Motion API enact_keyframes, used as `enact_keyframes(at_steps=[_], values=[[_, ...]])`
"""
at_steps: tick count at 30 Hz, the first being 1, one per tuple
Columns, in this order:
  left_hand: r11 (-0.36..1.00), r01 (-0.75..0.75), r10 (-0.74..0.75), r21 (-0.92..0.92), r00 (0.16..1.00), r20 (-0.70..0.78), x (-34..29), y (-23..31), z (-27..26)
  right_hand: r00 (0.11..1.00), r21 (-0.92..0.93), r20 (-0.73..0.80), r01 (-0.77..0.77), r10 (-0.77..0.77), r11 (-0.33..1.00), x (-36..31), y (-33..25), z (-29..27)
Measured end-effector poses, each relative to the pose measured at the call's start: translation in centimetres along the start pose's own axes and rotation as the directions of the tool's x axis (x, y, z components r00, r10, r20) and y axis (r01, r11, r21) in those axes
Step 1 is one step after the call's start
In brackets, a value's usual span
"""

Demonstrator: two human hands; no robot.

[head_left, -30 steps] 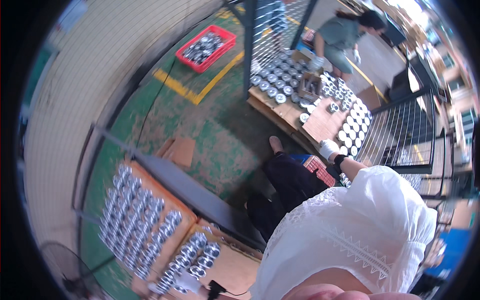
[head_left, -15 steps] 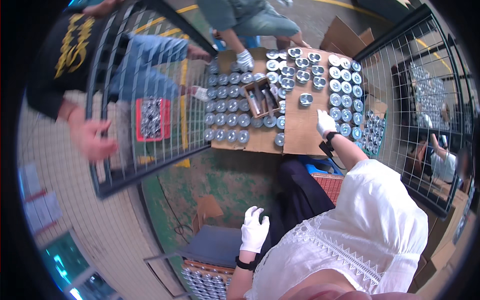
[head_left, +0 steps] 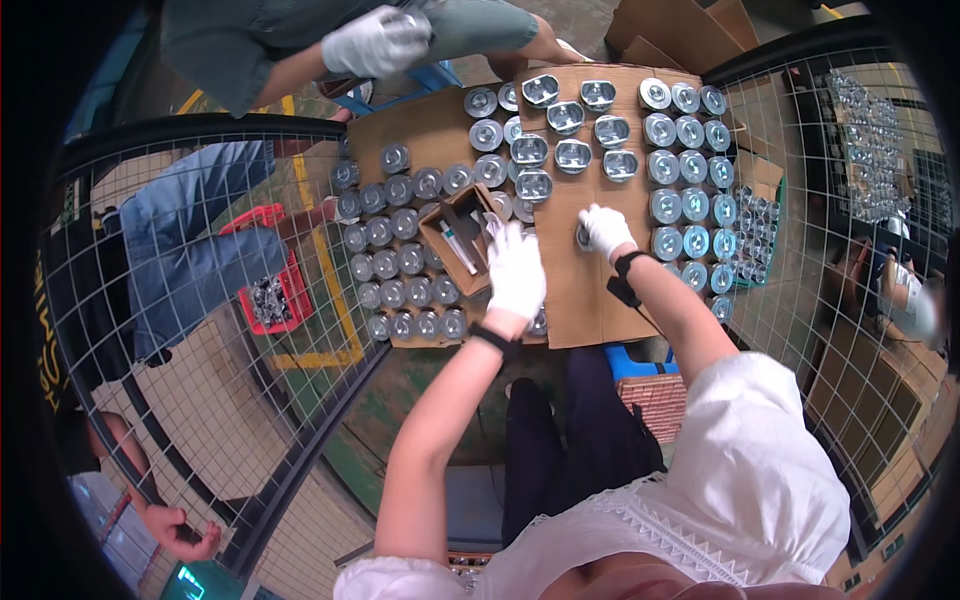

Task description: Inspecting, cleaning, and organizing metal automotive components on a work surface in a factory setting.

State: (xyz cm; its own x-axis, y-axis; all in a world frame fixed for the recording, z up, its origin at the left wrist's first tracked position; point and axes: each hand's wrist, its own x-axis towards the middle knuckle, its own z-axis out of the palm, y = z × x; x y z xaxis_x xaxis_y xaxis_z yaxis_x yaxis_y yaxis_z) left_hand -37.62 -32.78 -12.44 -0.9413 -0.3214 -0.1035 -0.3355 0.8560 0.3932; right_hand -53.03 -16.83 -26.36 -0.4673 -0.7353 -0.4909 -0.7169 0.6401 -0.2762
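My left hand (head_left: 518, 275), in a white glove, reaches over the right edge of a small cardboard box (head_left: 455, 242). Its fingers look stretched out beside a pale, crumpled item in the box; their tips are partly hidden. White-gloved too, my right hand (head_left: 607, 230) has its fingers closed round a metal piston (head_left: 583, 237) on the bare cardboard, mostly covering it. Beyond it, several pistons (head_left: 573, 156) lie on their sides in a loose group. Rows of upright pistons (head_left: 694, 205) stand on the right, with more (head_left: 411, 258) around the box on the left.
Across the table, a co-worker's gloved hand (head_left: 378, 42) holds a metal part above their knee. Wire mesh panels (head_left: 310, 200) flank the table. A red basket (head_left: 272, 285) of metal parts is beyond the left mesh; a green tray (head_left: 757, 235) of parts stands right.
My left hand has come up from beside my lap to the box. My right hand has moved left onto the piston. The co-worker's gloved hand has lifted off the table, and the view has shifted.
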Motion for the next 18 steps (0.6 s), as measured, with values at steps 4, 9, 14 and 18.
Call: enact_keyframes(at_steps=[4,9,14,18], values=[[0.99,-0.066,0.059,0.121,0.997,0.053,8.4,-0.9,5.8,0.985,0.028,0.174,-0.004,-0.001,1.0,-4.0,-0.7,1.5],[0.98,-0.069,0.024,0.185,0.972,0.236,14.3,-4.1,9.5,0.96,0.101,-0.28,0.0,0.028,0.995,-4.9,0.9,-1.7],[0.993,-0.002,-0.027,0.116,0.97,0.242,16.4,-6.1,12.8,0.962,0.084,-0.227,-0.139,0.154,0.987,1.3,5.3,-5.2],[0.98,0.128,-0.142,0.15,0.986,0.089,16.3,-5.3,14.7,0.965,0.076,-0.23,-0.115,0.129,0.991,2.2,5.8,-3.8]])
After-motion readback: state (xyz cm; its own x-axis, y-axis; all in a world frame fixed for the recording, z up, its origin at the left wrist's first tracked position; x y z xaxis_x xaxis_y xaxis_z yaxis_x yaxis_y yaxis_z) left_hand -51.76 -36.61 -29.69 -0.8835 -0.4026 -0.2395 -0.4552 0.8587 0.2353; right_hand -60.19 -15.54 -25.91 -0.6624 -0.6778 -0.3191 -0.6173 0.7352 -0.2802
